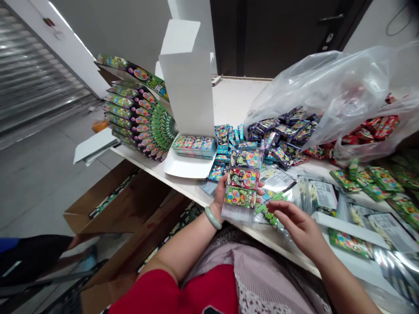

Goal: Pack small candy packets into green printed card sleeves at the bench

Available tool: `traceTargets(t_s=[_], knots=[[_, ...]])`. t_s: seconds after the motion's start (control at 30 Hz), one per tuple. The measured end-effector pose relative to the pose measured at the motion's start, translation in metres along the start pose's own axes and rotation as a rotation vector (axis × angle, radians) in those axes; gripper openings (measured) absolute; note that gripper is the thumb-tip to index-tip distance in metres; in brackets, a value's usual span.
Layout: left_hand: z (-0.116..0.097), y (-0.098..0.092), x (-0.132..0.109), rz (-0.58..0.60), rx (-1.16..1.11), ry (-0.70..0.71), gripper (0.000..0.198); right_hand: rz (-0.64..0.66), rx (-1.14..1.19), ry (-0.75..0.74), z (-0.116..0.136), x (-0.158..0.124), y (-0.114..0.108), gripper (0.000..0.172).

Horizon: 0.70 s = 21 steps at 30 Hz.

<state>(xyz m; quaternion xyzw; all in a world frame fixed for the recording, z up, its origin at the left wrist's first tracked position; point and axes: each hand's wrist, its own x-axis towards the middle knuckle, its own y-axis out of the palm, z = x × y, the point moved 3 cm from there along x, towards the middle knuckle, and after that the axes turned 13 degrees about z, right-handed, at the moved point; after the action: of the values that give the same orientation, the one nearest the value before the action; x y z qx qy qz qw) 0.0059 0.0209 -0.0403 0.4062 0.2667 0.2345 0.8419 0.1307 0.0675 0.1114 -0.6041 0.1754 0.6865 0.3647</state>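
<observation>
My left hand point(220, 197) grips a clear plastic sleeve point(242, 183) that holds three small colourful packs, dark, red and green from top to bottom. A pale green bangle sits on that wrist. My right hand point(294, 224) hovers just right of the sleeve's lower end, fingers curled loosely over green packs and clear wrappers point(271, 205) on the white table point(235, 98). I cannot make out whether it holds anything. An open white box point(191, 104) with a row of filled sleeves stands just behind the left hand.
A fanned stack of green packs point(137, 120) lies at the table's left end. Loose blue and red packs spill from a clear plastic bag point(327, 91). Green packs and empty sleeves point(376, 187) cover the right side. Cardboard cartons point(111, 205) stand on the floor.
</observation>
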Motion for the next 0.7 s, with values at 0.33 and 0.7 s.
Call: traceTargets(t_s=[0.33,0.7], knots=[[0.017,0.012,-0.001,0.017,0.04,0.011,0.079,-0.285,-0.362,-0.27,0.039,0.014,-0.025,0.029],[-0.028,0.021,-0.019,0.077,1.474,0.126,0.086,-0.17,-0.73,-0.37,0.088,0.011,-0.053,0.026]])
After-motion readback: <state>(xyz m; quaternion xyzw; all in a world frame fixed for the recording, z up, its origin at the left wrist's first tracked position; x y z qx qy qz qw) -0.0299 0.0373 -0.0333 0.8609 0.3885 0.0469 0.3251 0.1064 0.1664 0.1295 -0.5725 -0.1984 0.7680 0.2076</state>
